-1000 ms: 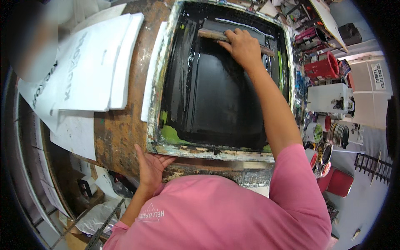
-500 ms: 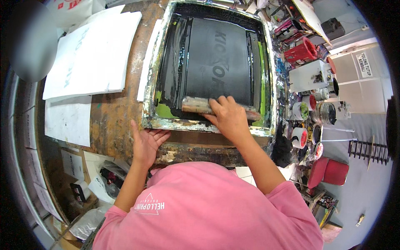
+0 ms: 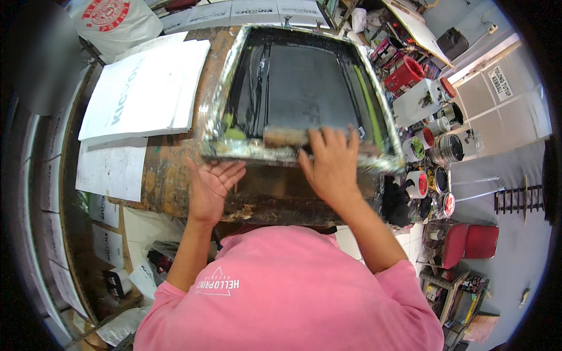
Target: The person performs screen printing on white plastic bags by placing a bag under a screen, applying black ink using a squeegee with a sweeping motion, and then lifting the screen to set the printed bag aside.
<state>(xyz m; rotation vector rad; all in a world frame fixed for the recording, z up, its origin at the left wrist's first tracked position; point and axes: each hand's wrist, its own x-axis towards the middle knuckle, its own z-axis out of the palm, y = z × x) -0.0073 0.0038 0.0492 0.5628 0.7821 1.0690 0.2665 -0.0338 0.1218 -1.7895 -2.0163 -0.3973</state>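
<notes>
Wooden and ink-stained, the worktable (image 3: 170, 175) is filling the middle of the view, running from the near edge by the person's pink shirt (image 3: 281, 292) to the far clutter. Lying on it right of centre is the printing screen (image 3: 304, 82), a large frame with a dark, wet mesh and smears of green ink along its near-left and right sides; its near rail is sitting just beyond both hands. Left of the screen, a stack of white printed sheets (image 3: 140, 93) is resting on the table, with a single white sheet (image 3: 111, 169) lying nearer. On the right, beyond the table's edge, open ink tins (image 3: 445, 149) and a red container (image 3: 405, 73) are crowding together. The squeegee (image 3: 287, 136), a long wooden-handled blade, is lying across the near end of the mesh, parallel to the near rail. The right hand (image 3: 332, 164) is gripping the squeegee's right part, fingers spread and curled over its handle. The left hand (image 3: 209, 184) is lying open and flat, fingers apart, on the table just near of the screen's near-left corner, holding nothing.
</notes>
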